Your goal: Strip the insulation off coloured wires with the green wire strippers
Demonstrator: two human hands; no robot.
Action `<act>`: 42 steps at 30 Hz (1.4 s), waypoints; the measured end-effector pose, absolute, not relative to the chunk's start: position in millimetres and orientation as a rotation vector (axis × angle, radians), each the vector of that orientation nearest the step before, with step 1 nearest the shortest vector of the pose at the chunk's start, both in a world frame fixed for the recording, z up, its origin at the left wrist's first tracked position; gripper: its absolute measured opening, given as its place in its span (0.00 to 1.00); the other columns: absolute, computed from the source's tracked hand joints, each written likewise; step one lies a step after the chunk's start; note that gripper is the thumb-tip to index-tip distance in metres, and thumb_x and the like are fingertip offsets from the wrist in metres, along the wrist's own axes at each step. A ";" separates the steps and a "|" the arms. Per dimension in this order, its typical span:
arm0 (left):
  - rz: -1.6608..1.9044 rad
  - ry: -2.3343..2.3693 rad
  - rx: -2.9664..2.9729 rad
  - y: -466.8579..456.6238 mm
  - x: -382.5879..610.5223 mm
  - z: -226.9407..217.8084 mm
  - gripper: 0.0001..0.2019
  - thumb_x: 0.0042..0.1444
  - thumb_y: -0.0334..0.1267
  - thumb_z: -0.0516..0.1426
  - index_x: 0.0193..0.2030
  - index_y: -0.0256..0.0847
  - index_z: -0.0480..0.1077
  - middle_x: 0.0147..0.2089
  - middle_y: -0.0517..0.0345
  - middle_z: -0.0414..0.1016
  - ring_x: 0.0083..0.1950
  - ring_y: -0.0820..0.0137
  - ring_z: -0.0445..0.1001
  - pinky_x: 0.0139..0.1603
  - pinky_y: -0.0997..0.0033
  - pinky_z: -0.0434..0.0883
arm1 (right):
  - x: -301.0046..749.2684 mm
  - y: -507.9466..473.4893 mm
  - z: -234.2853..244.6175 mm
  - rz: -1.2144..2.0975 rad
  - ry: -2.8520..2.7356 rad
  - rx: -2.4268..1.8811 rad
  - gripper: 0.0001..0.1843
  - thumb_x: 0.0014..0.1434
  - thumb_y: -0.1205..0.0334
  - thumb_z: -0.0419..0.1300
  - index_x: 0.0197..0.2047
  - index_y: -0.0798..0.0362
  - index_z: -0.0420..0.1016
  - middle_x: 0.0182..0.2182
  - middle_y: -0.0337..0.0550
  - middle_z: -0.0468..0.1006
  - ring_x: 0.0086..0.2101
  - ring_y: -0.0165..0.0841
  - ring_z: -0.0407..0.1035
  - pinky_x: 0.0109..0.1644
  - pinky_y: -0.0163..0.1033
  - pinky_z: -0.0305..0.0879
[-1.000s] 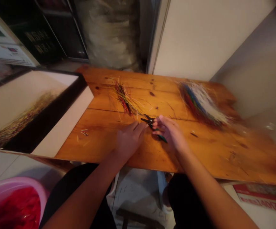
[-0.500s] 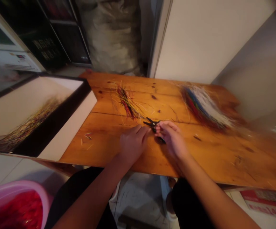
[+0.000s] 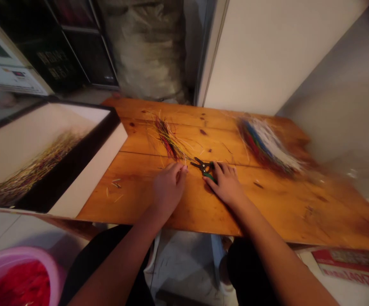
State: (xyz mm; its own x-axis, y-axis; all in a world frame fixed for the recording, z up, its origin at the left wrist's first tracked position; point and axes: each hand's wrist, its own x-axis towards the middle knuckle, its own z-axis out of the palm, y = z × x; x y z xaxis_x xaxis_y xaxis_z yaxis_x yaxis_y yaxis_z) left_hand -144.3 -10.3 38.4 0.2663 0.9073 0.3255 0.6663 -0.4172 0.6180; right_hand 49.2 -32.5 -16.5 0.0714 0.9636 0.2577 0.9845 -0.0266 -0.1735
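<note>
- Wires point(image 3: 47, 165), thin and many-coloured, heaped inside a black-rimmed white box point(image 3: 89, 178) at far left, its wall closing off that side; pink basin point(image 3: 55, 272) lower down.
- Small clippings point(image 3: 116, 183) on bare wood between box and left hand point(image 3: 169, 182); fingertips drawn together at a pale strand point(image 3: 185, 159), impossible to make out whether pinched.
- Red-and-yellow bundle point(image 3: 168, 142) just beyond, ends reaching toward black pliers point(image 3: 203, 166), jaws parted.
- Right hand point(image 3: 226, 182) wrapped round the pliers' handles, forearm crossing the front edge.
- Wide stretch of table point(image 3: 283, 199) rightward; white-and-blue bundle point(image 3: 267, 144) behind it, near a pale panel point(image 3: 245, 51).
</note>
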 end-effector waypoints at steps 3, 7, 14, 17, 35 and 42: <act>0.952 1.441 2.119 -7.9 -146.9 38.3 0.15 0.61 0.41 0.45 0.32 0.39 0.70 0.33 0.57 0.73 0.35 0.70 0.70 0.36 0.71 0.61 | 44.3 -31.9 -22.0 -0.178 -1.932 -2.039 0.32 0.60 0.48 0.49 0.60 0.61 0.60 0.52 0.62 0.68 0.51 0.50 0.60 0.55 0.56 0.53; 0.984 1.438 2.059 -6.2 -150.4 39.2 0.15 0.60 0.41 0.46 0.30 0.40 0.70 0.30 0.58 0.72 0.31 0.71 0.68 0.32 0.71 0.59 | 50.9 -32.4 -26.0 -0.232 -1.898 -1.935 0.28 0.61 0.49 0.48 0.56 0.62 0.65 0.49 0.61 0.69 0.50 0.49 0.61 0.54 0.54 0.57; 1.119 1.385 1.841 -2.0 -155.4 40.4 0.15 0.59 0.43 0.47 0.29 0.40 0.70 0.29 0.60 0.73 0.30 0.72 0.67 0.32 0.73 0.60 | 62.4 -43.4 -1.8 0.096 -1.510 -1.736 0.27 0.62 0.46 0.42 0.52 0.56 0.66 0.49 0.57 0.71 0.50 0.45 0.64 0.54 0.54 0.58; 1.124 1.370 1.748 -2.2 -156.9 42.4 0.15 0.58 0.44 0.47 0.30 0.40 0.70 0.28 0.61 0.72 0.29 0.73 0.67 0.31 0.74 0.60 | 47.9 -50.5 11.1 0.641 -1.184 -1.616 0.26 0.60 0.43 0.43 0.46 0.53 0.68 0.39 0.52 0.77 0.42 0.42 0.71 0.45 0.49 0.67; 1.112 1.192 1.546 -2.1 -141.0 47.0 0.12 0.55 0.43 0.49 0.25 0.40 0.64 0.26 0.63 0.66 0.32 0.73 0.64 0.33 0.75 0.60 | 6.2 -63.3 19.2 1.308 -0.994 -1.314 0.29 0.50 0.35 0.55 0.33 0.56 0.73 0.29 0.45 0.76 0.28 0.32 0.69 0.35 0.38 0.65; 1.092 1.161 1.527 -2.0 -141.7 49.3 0.11 0.53 0.41 0.49 0.23 0.41 0.63 0.25 0.63 0.64 0.32 0.72 0.64 0.35 0.74 0.61 | 8.3 -60.8 20.8 1.246 -1.014 -1.377 0.31 0.47 0.33 0.55 0.32 0.56 0.74 0.28 0.46 0.76 0.27 0.33 0.68 0.34 0.38 0.65</act>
State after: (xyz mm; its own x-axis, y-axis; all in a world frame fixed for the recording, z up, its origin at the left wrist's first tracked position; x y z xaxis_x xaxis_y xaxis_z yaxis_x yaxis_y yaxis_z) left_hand -141.7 -2.0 49.3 0.1690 0.9780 0.1226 0.1826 -0.1533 0.9712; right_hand 8.3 -60.8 20.8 0.1247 0.9771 -0.1723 -0.0297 -0.1699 -0.9850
